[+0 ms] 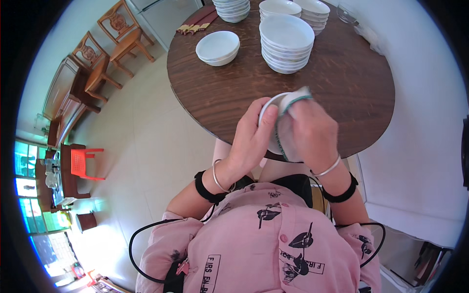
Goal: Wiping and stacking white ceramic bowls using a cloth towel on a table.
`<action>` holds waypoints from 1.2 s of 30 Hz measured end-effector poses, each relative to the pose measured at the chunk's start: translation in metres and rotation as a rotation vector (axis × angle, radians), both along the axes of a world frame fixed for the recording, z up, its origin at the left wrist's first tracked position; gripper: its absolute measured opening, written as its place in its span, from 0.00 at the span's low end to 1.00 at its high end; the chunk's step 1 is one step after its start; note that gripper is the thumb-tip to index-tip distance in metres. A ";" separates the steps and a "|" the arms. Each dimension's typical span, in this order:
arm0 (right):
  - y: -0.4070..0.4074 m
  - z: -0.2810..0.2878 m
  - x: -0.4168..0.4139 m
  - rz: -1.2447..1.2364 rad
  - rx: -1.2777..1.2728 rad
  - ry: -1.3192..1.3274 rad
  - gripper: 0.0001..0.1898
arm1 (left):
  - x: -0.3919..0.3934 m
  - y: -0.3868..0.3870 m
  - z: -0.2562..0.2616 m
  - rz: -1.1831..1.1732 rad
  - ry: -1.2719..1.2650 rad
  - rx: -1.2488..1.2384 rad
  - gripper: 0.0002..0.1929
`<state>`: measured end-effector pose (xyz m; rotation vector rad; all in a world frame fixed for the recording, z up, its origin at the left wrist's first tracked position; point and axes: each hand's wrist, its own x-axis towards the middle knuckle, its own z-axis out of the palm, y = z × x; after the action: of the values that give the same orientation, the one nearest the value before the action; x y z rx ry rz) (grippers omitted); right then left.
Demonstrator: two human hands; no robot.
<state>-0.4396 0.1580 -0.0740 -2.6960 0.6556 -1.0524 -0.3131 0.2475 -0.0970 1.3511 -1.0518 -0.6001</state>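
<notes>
My left hand [253, 133] grips a white bowl [266, 106] by its rim, tilted on its side above the near edge of the round wooden table [227, 106]. Bunched in my right hand [316, 128] is a whitish cloth [287, 141] with a green stitched edge, pressed against the bowl. The cloth and my right hand hide much of the bowl, and the cloth's upper corner is blurred. Beyond my hands stands a tall stack of white bowls [287, 44]. To its left is a short stack of shallow white bowls [218, 49].
More bowl stacks [232, 9] [280, 8] [313, 14] stand at the table's far side. Chopsticks [198, 22] lie at the far left edge. A clear glass bowl [346, 14] and a plastic bag [368, 38] sit by the wall. Wooden chairs [126, 42] stand left; black cables [132, 245] loop beside my arms.
</notes>
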 end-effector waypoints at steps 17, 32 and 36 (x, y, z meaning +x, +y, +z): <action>-0.008 -0.040 -0.011 0.190 0.797 -0.345 0.16 | 0.011 -0.001 0.007 0.126 -0.169 -0.241 0.19; -0.002 -0.013 -0.014 0.055 0.698 -0.190 0.16 | 0.031 0.000 0.045 -0.195 -0.288 0.090 0.11; 0.008 -0.009 0.002 0.001 0.659 -0.399 0.15 | 0.020 -0.010 0.042 -0.017 -0.104 0.064 0.13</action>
<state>-0.4376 0.1663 -0.0827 -1.8653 0.7539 -1.0871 -0.2932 0.2379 -0.0547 1.4434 -1.1372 -0.5850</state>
